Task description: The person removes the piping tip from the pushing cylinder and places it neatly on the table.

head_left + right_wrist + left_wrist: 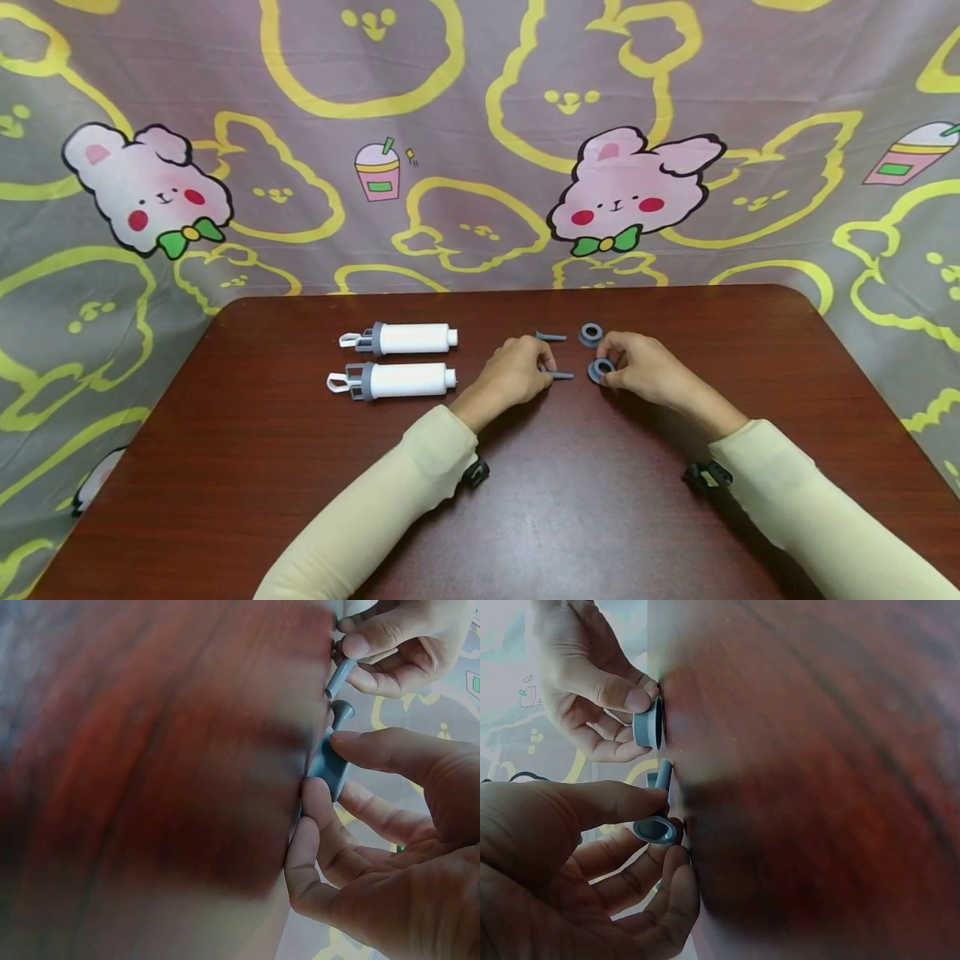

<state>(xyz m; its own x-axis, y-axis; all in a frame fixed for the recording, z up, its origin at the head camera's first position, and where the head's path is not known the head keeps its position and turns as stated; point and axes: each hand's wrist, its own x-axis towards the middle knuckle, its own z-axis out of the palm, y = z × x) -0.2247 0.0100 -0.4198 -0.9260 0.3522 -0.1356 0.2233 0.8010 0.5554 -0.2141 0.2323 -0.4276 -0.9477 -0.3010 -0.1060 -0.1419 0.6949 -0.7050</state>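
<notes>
My left hand [513, 373] pinches a small grey funnel-shaped piece with a thin stem [562, 376] low at the tabletop; the left wrist view shows its hollow cup end [656, 830] between thumb and fingers. Just to the right, my right hand [648, 369] holds a grey flanged ring [595, 372] by its edge, thumb on one side and fingers on the other. The ring is tilted, its hole showing in the head view. Ring and stem are apart. Behind them lie a second grey stemmed piece [553, 337] and a second grey ring [592, 342].
Left of my hands, two white cylinders, a rear one [415, 338] and a front one [408, 380], lie side by side with grey slotted collars and white loop ends. The brown table [247, 467] meets a patterned cloth [480, 150] at its back edge.
</notes>
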